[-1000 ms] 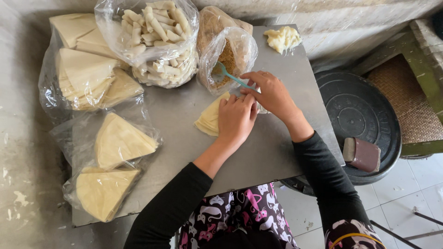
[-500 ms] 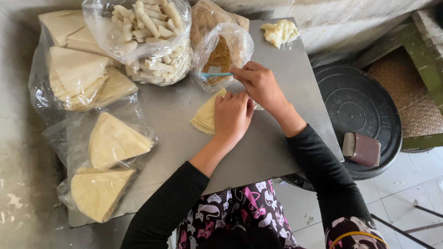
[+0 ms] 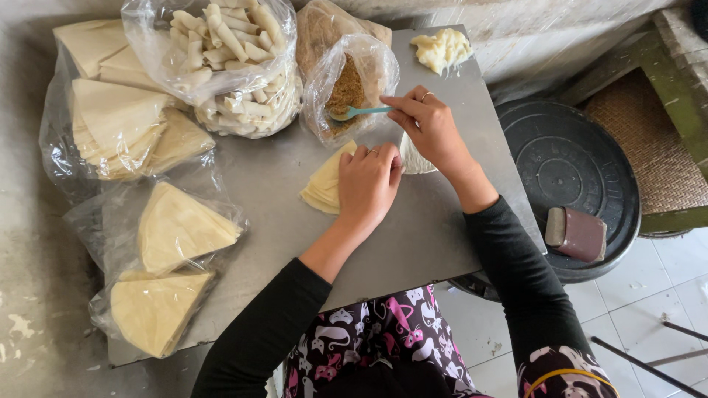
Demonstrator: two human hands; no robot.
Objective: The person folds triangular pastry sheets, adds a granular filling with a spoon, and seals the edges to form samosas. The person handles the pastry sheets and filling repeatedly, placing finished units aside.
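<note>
My right hand (image 3: 428, 127) holds a small teal spoon (image 3: 361, 112) whose bowl dips into a clear plastic bag of brown crumbly filling (image 3: 346, 88). My left hand (image 3: 367, 180) rests with curled fingers on a small stack of pale triangular pastry sheets (image 3: 324, 184) in the middle of the grey metal table (image 3: 413, 243). A folded pale sheet lies partly hidden between the two hands.
A bag of rolled white pastries (image 3: 228, 66) sits at the back. Bags of triangular sheets (image 3: 125, 125), (image 3: 181, 228), (image 3: 151, 309) line the left side. A lump of pale paste (image 3: 441, 50) lies at the far right corner. A black round lid (image 3: 568, 177) with a maroon box (image 3: 579, 234) stands to the right.
My right hand has moved the spoon from above the sheet stack up into the bag of filling. The left hand stays on the sheets.
</note>
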